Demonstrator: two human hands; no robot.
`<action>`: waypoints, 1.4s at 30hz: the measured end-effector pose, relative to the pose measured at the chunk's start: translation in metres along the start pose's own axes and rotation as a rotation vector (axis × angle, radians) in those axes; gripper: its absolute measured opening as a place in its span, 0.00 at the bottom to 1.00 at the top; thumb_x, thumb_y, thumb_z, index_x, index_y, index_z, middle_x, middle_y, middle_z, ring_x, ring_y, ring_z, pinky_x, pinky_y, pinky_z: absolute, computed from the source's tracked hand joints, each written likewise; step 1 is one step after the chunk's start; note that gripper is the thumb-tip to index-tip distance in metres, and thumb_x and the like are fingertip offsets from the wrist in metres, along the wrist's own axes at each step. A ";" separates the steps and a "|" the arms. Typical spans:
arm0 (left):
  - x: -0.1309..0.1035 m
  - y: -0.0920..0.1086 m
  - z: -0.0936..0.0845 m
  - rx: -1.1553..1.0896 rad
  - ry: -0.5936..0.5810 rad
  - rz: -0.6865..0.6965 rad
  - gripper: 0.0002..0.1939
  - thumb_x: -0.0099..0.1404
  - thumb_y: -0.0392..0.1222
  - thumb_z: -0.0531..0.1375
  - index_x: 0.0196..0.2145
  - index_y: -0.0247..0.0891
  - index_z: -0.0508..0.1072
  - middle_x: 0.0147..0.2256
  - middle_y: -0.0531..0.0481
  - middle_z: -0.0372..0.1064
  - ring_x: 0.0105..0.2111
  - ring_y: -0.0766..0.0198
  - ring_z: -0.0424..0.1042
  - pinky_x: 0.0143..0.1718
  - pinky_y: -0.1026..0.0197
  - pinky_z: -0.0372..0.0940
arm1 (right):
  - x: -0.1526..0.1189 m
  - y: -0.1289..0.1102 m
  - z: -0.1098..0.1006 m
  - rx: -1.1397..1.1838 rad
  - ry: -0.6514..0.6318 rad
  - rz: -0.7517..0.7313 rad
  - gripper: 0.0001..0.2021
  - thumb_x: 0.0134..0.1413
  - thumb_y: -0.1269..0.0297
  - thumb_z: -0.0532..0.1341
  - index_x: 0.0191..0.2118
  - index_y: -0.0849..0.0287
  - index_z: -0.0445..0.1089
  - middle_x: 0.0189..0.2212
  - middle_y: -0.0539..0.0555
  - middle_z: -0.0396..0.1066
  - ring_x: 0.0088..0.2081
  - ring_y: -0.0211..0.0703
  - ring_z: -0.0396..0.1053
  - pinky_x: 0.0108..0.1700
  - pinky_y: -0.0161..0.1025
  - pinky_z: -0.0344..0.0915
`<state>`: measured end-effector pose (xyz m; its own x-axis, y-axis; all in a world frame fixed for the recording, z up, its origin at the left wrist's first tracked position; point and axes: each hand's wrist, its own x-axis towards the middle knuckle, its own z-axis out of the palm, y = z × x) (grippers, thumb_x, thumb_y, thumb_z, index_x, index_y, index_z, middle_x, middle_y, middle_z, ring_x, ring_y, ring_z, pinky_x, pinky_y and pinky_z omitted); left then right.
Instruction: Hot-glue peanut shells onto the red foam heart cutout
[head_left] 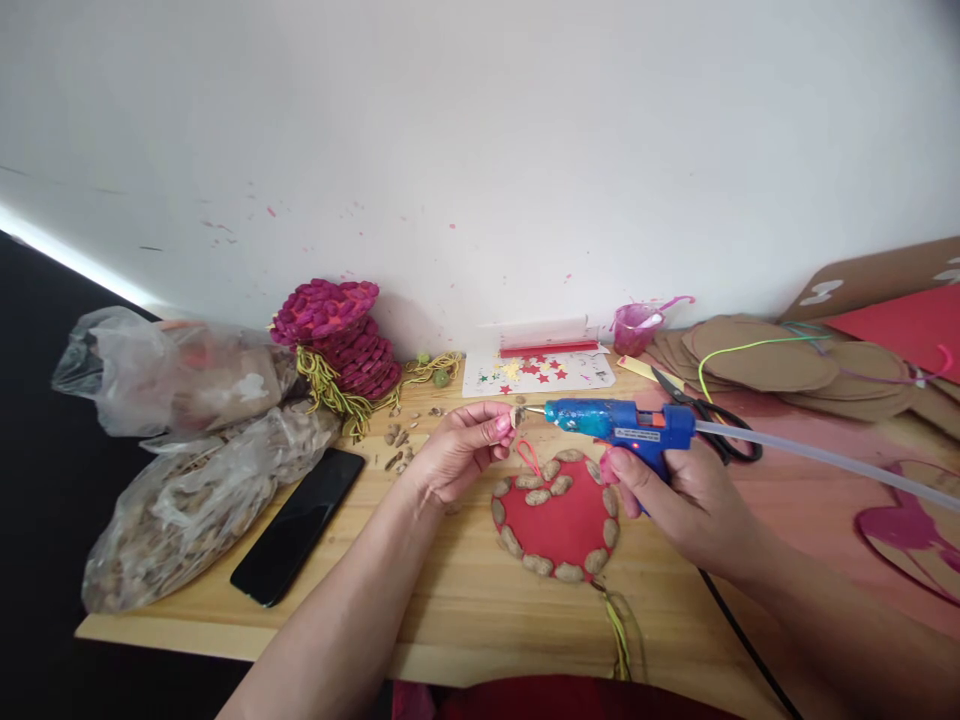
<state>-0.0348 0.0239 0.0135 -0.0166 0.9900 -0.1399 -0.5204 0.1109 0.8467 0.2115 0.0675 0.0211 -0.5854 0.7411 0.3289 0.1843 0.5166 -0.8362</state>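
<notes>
My right hand [679, 490] is wrapped round the handle of a blue hot glue gun [622, 422], which has a long clear glue stick [825, 460] in its back. Its metal nozzle points left, close to a small pale piece [514, 418], likely a peanut shell, pinched in my left hand [465, 450]. Below both hands lies a red round piece [559, 515] edged with peanuts, several along its rim and a few inward near the top. A red loop [529, 458] lies at its top, and yellow-green yarn [618, 635] hangs from its bottom.
Plastic bags of peanuts [195, 510] and a black phone [298, 525] lie left. Behind stand magenta stacked pieces [337, 330], a white sheet with stars [480, 378] and a pink cup [636, 325]. Black scissors [724, 430] and cardboard discs [761, 355] are right. A black cord [742, 635] crosses the front.
</notes>
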 end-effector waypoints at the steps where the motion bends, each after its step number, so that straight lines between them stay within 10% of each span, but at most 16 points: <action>1: 0.000 0.000 0.000 -0.001 -0.001 0.002 0.14 0.48 0.39 0.75 0.30 0.31 0.77 0.25 0.51 0.68 0.23 0.73 0.64 0.25 0.70 0.60 | 0.000 0.000 0.000 0.004 -0.003 0.002 0.16 0.67 0.57 0.55 0.27 0.55 0.63 0.18 0.47 0.64 0.21 0.38 0.63 0.25 0.38 0.58; 42: -0.002 -0.003 0.005 -0.122 0.015 -0.029 0.13 0.47 0.37 0.76 0.28 0.33 0.78 0.23 0.51 0.70 0.22 0.73 0.65 0.25 0.70 0.62 | -0.001 -0.002 0.001 -0.011 -0.051 -0.143 0.12 0.66 0.65 0.56 0.28 0.53 0.65 0.22 0.47 0.65 0.26 0.39 0.63 0.31 0.38 0.60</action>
<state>-0.0293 0.0224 0.0140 -0.0125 0.9850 -0.1718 -0.6210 0.1270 0.7734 0.2113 0.0653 0.0217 -0.6454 0.6370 0.4216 0.1047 0.6205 -0.7772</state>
